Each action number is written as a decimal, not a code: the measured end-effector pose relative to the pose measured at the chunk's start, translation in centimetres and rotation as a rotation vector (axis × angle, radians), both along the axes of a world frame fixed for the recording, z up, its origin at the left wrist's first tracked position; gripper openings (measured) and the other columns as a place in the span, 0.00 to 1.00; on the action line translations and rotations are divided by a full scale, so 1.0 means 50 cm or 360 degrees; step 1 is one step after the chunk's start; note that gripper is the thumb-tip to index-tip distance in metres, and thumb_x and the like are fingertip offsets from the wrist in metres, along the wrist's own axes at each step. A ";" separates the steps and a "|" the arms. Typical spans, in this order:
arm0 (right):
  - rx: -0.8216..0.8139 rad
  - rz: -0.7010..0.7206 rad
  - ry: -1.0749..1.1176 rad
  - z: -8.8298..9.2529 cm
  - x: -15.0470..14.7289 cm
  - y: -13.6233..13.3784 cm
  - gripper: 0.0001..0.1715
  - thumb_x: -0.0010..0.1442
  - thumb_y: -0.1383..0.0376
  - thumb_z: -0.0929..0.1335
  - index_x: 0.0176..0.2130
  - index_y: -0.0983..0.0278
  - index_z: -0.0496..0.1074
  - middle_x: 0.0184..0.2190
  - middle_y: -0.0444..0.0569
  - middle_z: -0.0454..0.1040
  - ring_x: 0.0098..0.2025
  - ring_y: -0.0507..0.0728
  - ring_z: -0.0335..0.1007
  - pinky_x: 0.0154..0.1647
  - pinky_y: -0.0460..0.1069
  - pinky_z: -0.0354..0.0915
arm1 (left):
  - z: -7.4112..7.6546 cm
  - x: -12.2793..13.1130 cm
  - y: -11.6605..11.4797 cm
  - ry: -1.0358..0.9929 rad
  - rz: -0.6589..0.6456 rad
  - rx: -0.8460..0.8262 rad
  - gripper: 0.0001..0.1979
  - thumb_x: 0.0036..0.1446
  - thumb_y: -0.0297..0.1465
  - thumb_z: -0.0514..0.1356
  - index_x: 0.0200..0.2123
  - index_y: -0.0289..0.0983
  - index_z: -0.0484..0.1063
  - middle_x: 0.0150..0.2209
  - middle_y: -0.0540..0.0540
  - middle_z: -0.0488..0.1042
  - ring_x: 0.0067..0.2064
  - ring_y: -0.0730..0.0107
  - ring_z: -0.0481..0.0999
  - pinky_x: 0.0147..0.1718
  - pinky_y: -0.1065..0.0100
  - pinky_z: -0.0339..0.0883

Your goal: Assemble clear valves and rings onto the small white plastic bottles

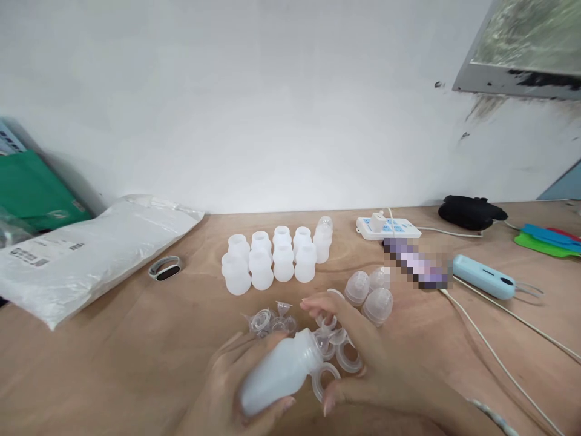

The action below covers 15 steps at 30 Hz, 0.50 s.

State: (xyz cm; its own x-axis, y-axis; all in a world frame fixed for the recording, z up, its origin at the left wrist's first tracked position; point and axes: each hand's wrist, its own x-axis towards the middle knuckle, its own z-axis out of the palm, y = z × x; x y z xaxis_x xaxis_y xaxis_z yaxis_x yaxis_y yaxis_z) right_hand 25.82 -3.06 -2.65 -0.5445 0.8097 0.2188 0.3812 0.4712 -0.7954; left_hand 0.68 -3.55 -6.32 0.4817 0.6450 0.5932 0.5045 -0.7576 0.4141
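Observation:
My left hand [224,378] is wrapped round a frosted white baby bottle [279,375], which lies tilted with its threaded neck to the right. My right hand [363,357] is spread beside the neck, its thumb and fingers apart. Between that hand and the bottle are clear screw rings [325,380] and silicone nipples. More clear nipples [267,321] lie in a small heap beyond my left hand. Past my right hand stand three clear dome caps [377,304]. Whether my right fingertips touch any ring is hard to tell.
Several open white bottles [261,269] stand in rows, with a capped bottle [323,239] at their right end. A white plastic parcel [91,242] and a fitness band [165,268] are left. Right are a power strip [408,227], a phone [415,261], a light-blue device [483,277] and cables.

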 end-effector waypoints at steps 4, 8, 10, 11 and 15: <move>-0.0004 -0.0054 -0.0216 0.001 -0.004 -0.001 0.17 0.63 0.59 0.71 0.51 0.59 0.70 0.44 0.49 0.77 0.43 0.59 0.74 0.43 0.52 0.71 | -0.008 0.002 -0.003 -0.0028 -0.0075 -0.0080 0.32 0.52 0.34 0.68 0.60 0.49 0.64 0.48 0.47 0.81 0.42 0.57 0.81 0.44 0.63 0.75; 0.0219 0.0150 0.0073 0.008 0.011 0.009 0.14 0.64 0.63 0.70 0.50 0.58 0.70 0.49 0.49 0.74 0.50 0.57 0.72 0.49 0.50 0.69 | -0.024 -0.009 -0.013 -0.0312 0.0033 -0.0582 0.26 0.51 0.40 0.70 0.54 0.52 0.72 0.48 0.49 0.81 0.44 0.57 0.80 0.44 0.64 0.74; 0.0329 0.0046 0.0235 0.006 0.026 0.017 0.14 0.64 0.64 0.70 0.50 0.57 0.68 0.49 0.49 0.72 0.51 0.57 0.70 0.51 0.51 0.68 | -0.025 -0.017 -0.016 -0.0552 0.0166 -0.0918 0.25 0.51 0.46 0.69 0.52 0.50 0.74 0.49 0.47 0.79 0.45 0.55 0.79 0.43 0.64 0.74; 0.0337 -0.0059 0.0287 0.004 0.035 0.020 0.17 0.64 0.65 0.70 0.51 0.56 0.67 0.49 0.49 0.72 0.51 0.58 0.70 0.51 0.52 0.68 | -0.022 -0.021 -0.016 -0.0661 0.0182 -0.1078 0.26 0.51 0.49 0.68 0.53 0.49 0.74 0.49 0.46 0.79 0.44 0.55 0.79 0.41 0.64 0.74; 0.0152 -0.0232 0.0326 -0.005 0.057 0.022 0.29 0.63 0.63 0.70 0.60 0.53 0.60 0.48 0.49 0.70 0.49 0.58 0.70 0.49 0.53 0.68 | -0.004 -0.020 -0.003 -0.0824 0.0103 -0.1337 0.32 0.51 0.53 0.66 0.56 0.47 0.71 0.44 0.46 0.79 0.41 0.57 0.78 0.37 0.66 0.72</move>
State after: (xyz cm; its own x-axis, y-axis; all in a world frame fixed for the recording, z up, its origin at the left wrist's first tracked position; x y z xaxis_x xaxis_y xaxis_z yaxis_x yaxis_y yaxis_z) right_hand 28.67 -1.96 -2.88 -0.3600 0.8467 0.3917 0.2862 0.4998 -0.8175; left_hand -0.33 -3.72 -6.55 0.2410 0.9688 0.0580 0.1397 -0.0938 0.9857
